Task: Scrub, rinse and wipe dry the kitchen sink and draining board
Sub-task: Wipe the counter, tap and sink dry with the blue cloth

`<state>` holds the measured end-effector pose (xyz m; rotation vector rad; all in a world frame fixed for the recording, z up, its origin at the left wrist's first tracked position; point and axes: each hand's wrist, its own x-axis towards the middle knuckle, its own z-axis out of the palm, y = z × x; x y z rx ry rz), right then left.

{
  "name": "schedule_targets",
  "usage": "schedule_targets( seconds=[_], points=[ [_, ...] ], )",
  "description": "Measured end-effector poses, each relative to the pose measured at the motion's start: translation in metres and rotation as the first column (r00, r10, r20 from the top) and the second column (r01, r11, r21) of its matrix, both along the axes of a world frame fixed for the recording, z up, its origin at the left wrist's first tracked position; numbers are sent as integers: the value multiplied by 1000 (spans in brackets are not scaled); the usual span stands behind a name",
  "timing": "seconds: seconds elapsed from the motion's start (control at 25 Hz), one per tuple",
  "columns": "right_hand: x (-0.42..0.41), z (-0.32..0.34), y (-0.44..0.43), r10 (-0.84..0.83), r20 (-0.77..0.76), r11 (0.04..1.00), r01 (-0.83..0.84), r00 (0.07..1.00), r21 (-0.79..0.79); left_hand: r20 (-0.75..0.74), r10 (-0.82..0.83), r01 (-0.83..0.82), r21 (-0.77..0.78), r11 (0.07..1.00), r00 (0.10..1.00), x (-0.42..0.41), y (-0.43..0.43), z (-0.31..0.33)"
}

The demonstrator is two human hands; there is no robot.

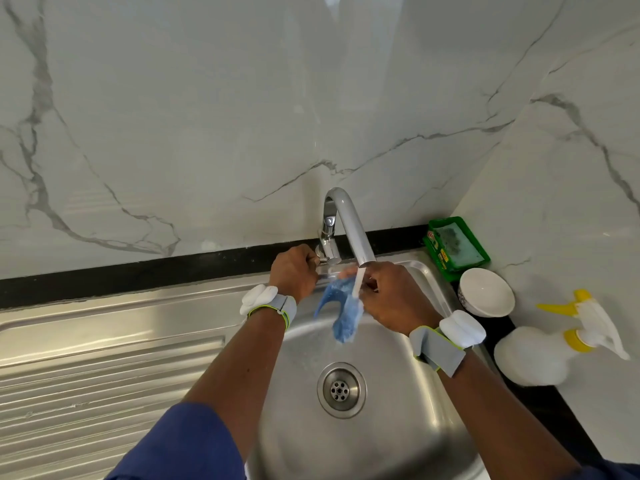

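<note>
Steel sink [398, 427] below hands | left hand [294, 275] grips tap lever [322, 260] | right hand [391, 296] holds blue cloth [343, 306] under stream | I'd soak it through

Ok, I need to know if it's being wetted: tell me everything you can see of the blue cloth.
The blue cloth is small, thin, soft-looking fabric, crumpled and hanging limp. The right hand pinches its upper part under the tap spout, where the water stream falls onto it. Its lower folds dangle over the sink basin, seemingly clear of the steel. The left hand grips the tap handle, not the cloth.
</note>
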<state>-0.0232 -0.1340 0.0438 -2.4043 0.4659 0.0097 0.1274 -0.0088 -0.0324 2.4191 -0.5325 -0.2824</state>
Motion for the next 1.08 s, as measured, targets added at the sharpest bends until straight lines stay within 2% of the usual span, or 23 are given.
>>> schedule_targets(
  seconds=[0.2,0.32,0.4,0.44,0.48,0.52,0.56,0.6,0.64,0.68,0.72,0.76,0.84,0.96,1.08],
  points=[
    [-5,-1,-2,-55,-20,999,55,998,0,-75,13,-10,40,999,997,3,-1,1],
    [-3,2,0,-67,-23,996,68,998,52,-45,55,-54,6,999,997,-3,2,-8],
    [0,2,0,-50,-11,996,51,999,69,-58,163,-169,-112,979,985,-22,6,-16],
    [1,3,1,-52,5,996,52,999,66,-115,241,-260,-198,945,964,-34,7,-20],
    [2,2,1,-69,15,996,68,997,59,-236,311,-367,-255,894,921,-46,7,-24],
    [4,2,3,-102,24,992,100,995,76,-440,329,-478,-288,830,835,-58,5,-28],
    [5,1,5,-150,31,980,145,988,137,-680,280,-592,-278,757,678,-69,4,-28],
    [7,0,7,-205,29,952,193,978,239,-872,166,-671,-219,708,460,-80,3,-30],
    [8,-1,8,-257,12,904,236,966,356,-958,26,-703,-191,685,286,-89,3,-32],
    [8,-4,9,-295,-11,846,266,956,461,-975,-111,-728,-220,649,195,-96,0,-37],
    [8,-8,9,-326,-28,788,288,945,544,-967,-200,-769,-246,590,156,-101,-3,-40],
    [6,-15,8,-342,-41,758,301,939,579,-956,-250,-816,-266,513,154,-106,-6,-43],
    [0,-29,7,-331,-30,805,299,943,513,-949,-243,-858,-290,425,201,-109,-14,-41],
    [-11,-49,17,-318,-49,880,314,947,357,-937,-121,-791,-343,507,329,-108,-24,-30],
    [-12,-63,35,-286,-114,896,307,951,321,-872,-58,-695,-427,578,487,-105,-27,-28]
  ],
)
